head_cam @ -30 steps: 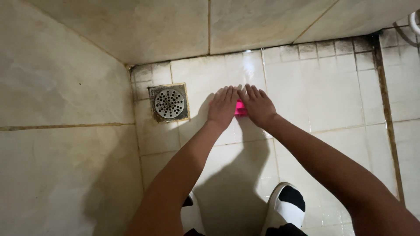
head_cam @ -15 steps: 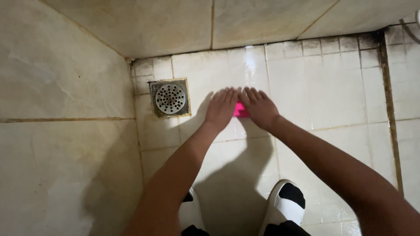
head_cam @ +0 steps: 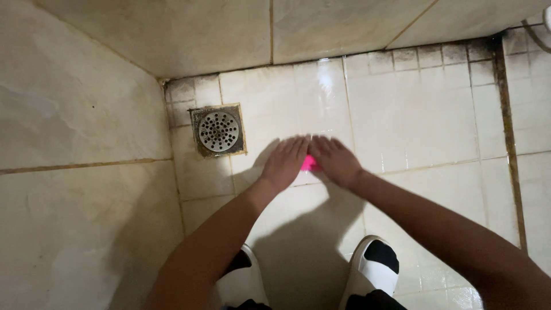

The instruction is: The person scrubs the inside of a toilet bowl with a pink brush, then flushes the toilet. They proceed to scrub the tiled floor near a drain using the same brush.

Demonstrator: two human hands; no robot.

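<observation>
Both hands lay flat on the wet tiled floor (head_cam: 413,120), side by side with fingers stretched forward and the fingertips almost meeting. The left hand (head_cam: 285,162) and the right hand (head_cam: 336,161) pressed down together on a small bright pink thing (head_cam: 309,164), most of it hidden under the palms, so I could not tell what it was. It sat on the pale tile just right of the round metal drain (head_cam: 218,131), near the grimy corner where the walls met. Below, two white slippers (head_cam: 373,275) stood apart on the floor.
</observation>
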